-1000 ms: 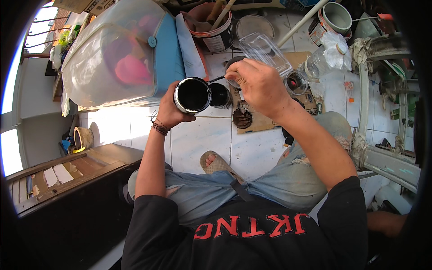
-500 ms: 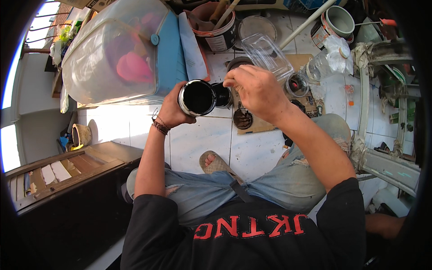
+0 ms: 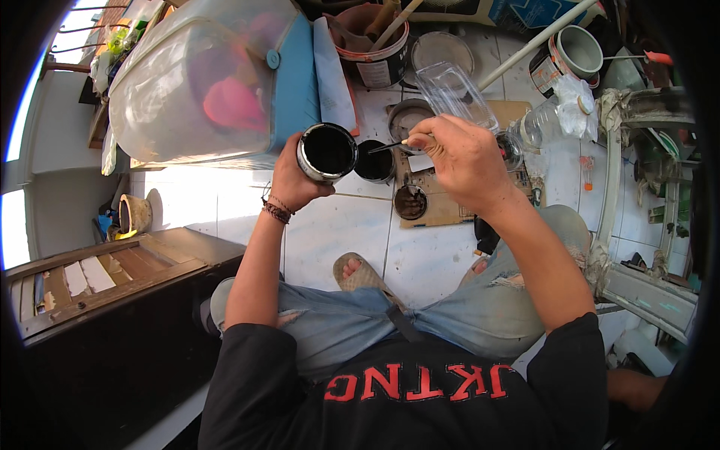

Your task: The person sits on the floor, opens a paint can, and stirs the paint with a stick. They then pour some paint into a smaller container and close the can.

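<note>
My left hand point(image 3: 291, 178) is wrapped round the side of an open can point(image 3: 324, 176) with black paint inside and black smears on its rim. In my right hand point(image 3: 471, 163), the fingers pinch a thin stick point(image 3: 387, 146) with a dark end. That end reaches over a second open container point(image 3: 376, 166) that is dark inside and stands just right of the can. Whether the stick touches its contents, I cannot tell. Below the stick, a small cup point(image 3: 410, 202) with brown residue rests by the edge of a cardboard sheet point(image 3: 435, 216).
A large clear-and-blue plastic box point(image 3: 191, 97) stands at left. Beyond my hands are a bucket point(image 3: 381, 73) with handles sticking out, a clear plastic tray point(image 3: 456, 96) and a long pole point(image 3: 525, 51). A metal frame point(image 3: 606, 180) rises at right; another person's bare limb point(image 3: 634, 388) shows lower right.
My right hand has moved right, away from the can, and the stick in it now shows. The can has shifted slightly away from the second container. The whole view has shifted a little.
</note>
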### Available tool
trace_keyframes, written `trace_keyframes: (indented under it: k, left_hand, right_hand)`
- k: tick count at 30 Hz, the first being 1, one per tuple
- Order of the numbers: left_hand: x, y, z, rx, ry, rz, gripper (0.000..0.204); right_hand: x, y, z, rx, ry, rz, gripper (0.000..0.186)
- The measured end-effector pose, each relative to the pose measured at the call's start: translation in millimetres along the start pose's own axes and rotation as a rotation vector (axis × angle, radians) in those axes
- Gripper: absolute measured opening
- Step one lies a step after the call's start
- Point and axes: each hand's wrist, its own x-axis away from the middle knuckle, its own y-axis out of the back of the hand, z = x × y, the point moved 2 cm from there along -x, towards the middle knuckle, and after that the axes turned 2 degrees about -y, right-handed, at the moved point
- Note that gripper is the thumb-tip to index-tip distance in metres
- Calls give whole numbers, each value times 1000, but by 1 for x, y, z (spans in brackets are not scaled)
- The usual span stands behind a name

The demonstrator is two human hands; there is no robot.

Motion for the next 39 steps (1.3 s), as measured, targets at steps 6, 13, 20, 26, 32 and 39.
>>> trace_keyframes:
  k: [6, 13, 20, 26, 32, 39]
  left_hand:
    - [8, 7, 0, 39, 117, -80, 104]
    - [10, 25, -27, 115, 112, -129, 102]
    - [12, 54, -56, 198, 45, -165, 99]
    - [18, 69, -62, 288, 23, -282, 99]
    - [29, 55, -50, 392, 91, -372, 98]
    - [18, 44, -40, 335, 95, -392, 98]
  right_hand:
    - [5, 1, -9, 67, -55, 16, 9]
    - [14, -22, -31, 38, -170, 121, 12]
    - [11, -28, -26, 0, -194, 211, 12]
    - [15, -31, -51, -129, -550, 88, 24]
    - [29, -31, -86, -381, -929, -97, 39]
    - [40, -26, -107, -585, -1180, -175, 36]
